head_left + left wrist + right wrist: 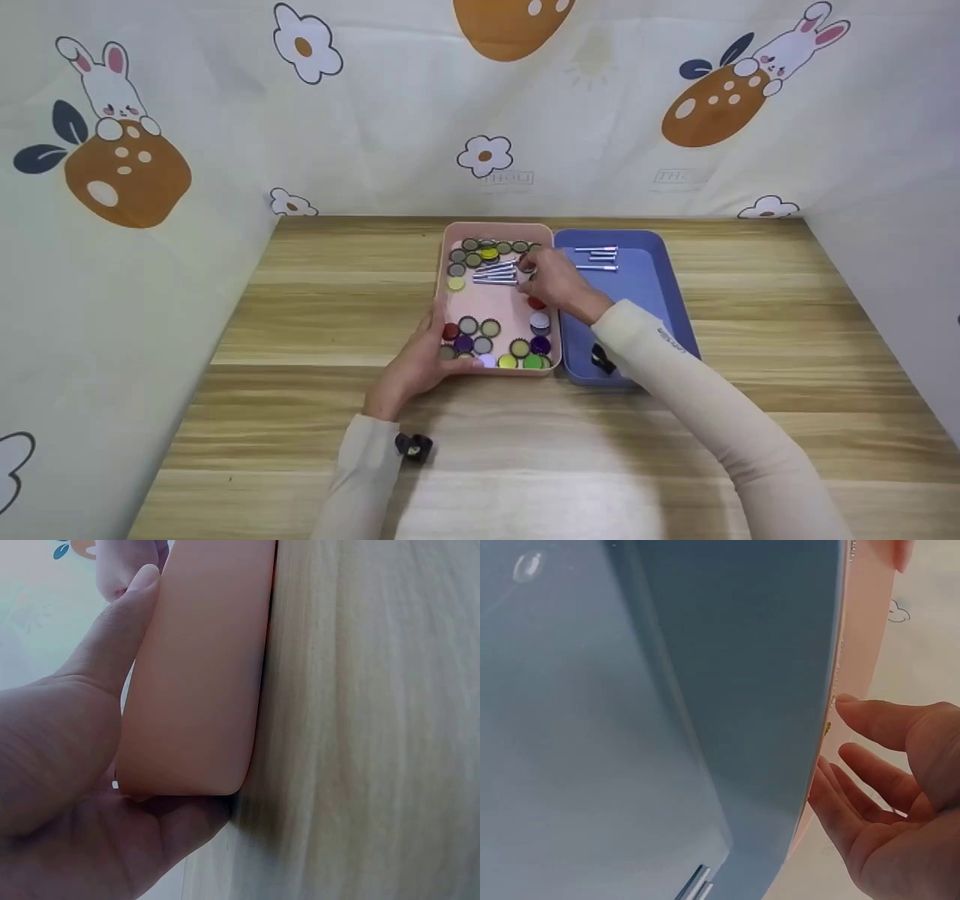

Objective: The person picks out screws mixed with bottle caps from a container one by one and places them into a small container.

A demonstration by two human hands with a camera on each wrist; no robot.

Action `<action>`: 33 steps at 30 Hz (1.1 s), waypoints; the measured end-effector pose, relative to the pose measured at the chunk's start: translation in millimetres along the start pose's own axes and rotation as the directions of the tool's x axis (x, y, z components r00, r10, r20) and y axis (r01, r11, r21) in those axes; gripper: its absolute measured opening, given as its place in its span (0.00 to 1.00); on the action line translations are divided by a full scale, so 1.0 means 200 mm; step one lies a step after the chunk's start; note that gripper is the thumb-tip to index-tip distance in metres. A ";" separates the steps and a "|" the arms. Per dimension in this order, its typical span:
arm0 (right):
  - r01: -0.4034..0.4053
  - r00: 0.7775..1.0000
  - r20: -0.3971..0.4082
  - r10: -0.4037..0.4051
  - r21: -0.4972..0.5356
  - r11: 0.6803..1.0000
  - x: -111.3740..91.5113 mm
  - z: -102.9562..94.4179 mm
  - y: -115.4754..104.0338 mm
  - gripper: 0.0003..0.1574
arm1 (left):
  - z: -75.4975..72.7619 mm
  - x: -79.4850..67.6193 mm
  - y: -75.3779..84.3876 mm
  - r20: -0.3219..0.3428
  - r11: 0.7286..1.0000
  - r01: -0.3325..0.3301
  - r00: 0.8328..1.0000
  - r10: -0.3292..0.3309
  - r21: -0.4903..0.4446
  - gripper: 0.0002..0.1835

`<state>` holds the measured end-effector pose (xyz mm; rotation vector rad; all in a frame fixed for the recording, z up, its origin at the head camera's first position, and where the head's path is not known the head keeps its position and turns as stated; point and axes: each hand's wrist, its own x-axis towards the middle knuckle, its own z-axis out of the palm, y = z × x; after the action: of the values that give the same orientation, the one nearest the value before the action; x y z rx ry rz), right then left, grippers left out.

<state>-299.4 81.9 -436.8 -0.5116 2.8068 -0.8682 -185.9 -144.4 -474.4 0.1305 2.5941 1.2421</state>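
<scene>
We see a pale backdrop (390,135) printed with rabbits, orange fruit and flowers, standing behind a wood-grain tabletop (322,300). Two cream sleeves (705,397) reach in over it from the near side. A blue tray (637,300) and a pink tray (495,307) lie next to each other on the tabletop, the pink one to the left.

Of the hands, we find the left (416,356) gripping the pink tray's near left corner, thumb along the near edge and fingers against the left wall. The right (559,279) reaches over the pink tray's right side, fingers loosely bent and apart, at the head ends of some screws; we make out nothing held between them. At each wrist we notice a small black device (414,448).

Those silver screws (495,283) lie in a close group in the upper half of the pink tray. Four more screws (596,268) rest towards the far end of the blue tray. Smallest are the bottle caps (490,328), grey, yellow, red, purple and green, scattered around the pink tray's edges.
</scene>
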 end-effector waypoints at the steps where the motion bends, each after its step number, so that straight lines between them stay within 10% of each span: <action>1: -0.001 1.000 0.003 0.001 -0.003 1.000 0.00 0.00 0.00 0.22 | 0.00 0.00 0.00 0.000 1.000 -0.002 1.000 0.002 0.001 0.68; 33: -0.064 0.997 0.029 0.065 -0.055 0.996 0.08 0.02 -0.05 0.08 | 0.00 0.00 0.01 0.000 1.000 0.021 1.000 -0.021 0.004 0.69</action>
<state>-311.0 66.0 -435.4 -0.4356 2.8081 -0.7672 -186.5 -143.6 -473.7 0.1038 2.5917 1.2299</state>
